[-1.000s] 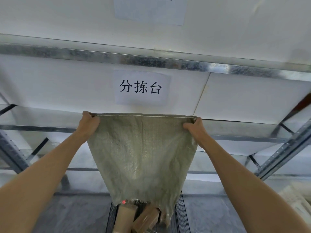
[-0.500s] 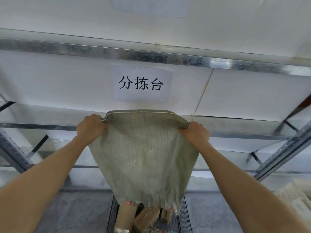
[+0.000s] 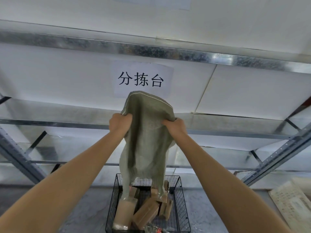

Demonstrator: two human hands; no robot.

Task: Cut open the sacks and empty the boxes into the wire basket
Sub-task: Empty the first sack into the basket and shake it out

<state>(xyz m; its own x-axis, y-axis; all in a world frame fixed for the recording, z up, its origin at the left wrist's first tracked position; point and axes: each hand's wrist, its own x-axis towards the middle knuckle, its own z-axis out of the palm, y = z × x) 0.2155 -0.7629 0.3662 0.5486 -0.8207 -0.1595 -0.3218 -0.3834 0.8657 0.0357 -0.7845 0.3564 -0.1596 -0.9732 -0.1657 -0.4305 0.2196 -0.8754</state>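
We grip the bunched sack (image 3: 148,140) in left hand (image 3: 120,122) and right hand (image 3: 175,126); its frayed mouth hangs over boxes (image 3: 146,211) at the wire basket (image 3: 112,202) far edge.

The fingertips of the left hand (image 3: 119,122) and right hand (image 3: 175,126) are buried in the bunched sack (image 3: 146,140). Below the grip, its frayed lower end hides the farther boxes (image 3: 146,211). The picture's bottom edge cuts off the wire basket's (image 3: 182,195) near rim. Far right of the grip, a white patterned object (image 3: 292,204) runs off frame, its markings too small to read.
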